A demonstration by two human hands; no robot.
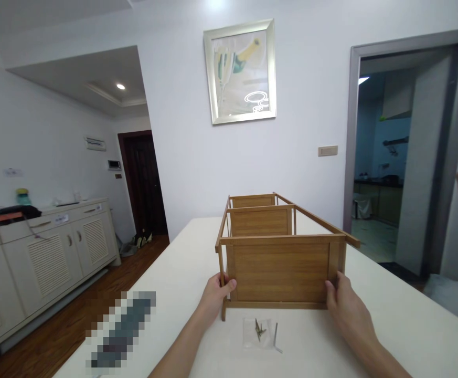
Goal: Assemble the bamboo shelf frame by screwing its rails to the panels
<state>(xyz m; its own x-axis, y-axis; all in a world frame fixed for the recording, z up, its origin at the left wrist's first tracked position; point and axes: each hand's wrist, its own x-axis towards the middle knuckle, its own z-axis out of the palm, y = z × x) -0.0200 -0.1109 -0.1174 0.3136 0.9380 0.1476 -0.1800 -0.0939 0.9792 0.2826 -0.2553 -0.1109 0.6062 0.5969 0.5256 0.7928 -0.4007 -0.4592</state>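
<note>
We've got left hand (215, 292) and right hand (347, 302) gripping opposite sides of the wooden rack (280, 270)'s near end, rack lying on the table (166, 310), long axis running away from us, both hands about equally near.

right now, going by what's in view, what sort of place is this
Probably someone's home, perhaps a dining area: there is a framed picture, a low white louvred cabinet, and a grey door frame through which a kitchen-like room shows.
</note>
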